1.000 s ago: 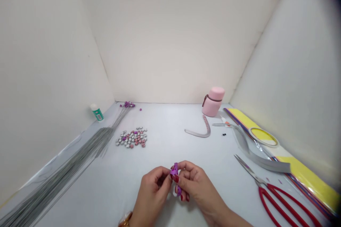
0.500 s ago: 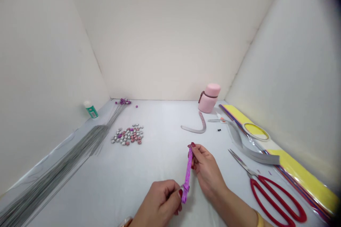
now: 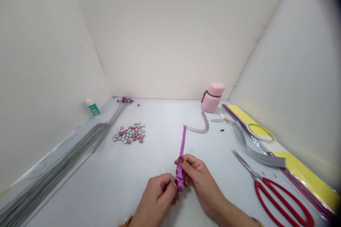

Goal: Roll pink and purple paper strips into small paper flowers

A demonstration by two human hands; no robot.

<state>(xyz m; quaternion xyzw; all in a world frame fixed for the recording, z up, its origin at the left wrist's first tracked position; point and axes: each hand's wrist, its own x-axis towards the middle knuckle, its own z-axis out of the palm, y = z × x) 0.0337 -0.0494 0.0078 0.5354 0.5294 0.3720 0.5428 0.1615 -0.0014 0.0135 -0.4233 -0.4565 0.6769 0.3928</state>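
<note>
Between my two hands is a narrow purple paper strip (image 3: 183, 143) with dark specks, folded into a small knot or loop at its near end. My left hand (image 3: 161, 193) pinches that folded end between thumb and fingers. Just above it, my right hand (image 3: 195, 177) grips the strip between thumb and index finger. The strip's free end points away from me, towards a curved pale strip (image 3: 198, 130) on the table. Further left lies a pile of small folded paper stars (image 3: 130, 134) in silver, pink and purple.
On the left lie a bundle of grey wires (image 3: 77, 152) and a green-white glue bottle (image 3: 93, 108). A pink flask (image 3: 213, 97) stands at the back. Red-handled scissors (image 3: 279, 191), a grey strip (image 3: 262, 156), a tape roll (image 3: 259, 132) and yellow sheets (image 3: 309, 177) lie on the right.
My right hand has slid down the purple strip towards my left hand, so a long free end now shows beyond its fingers. The view has shifted slightly.
</note>
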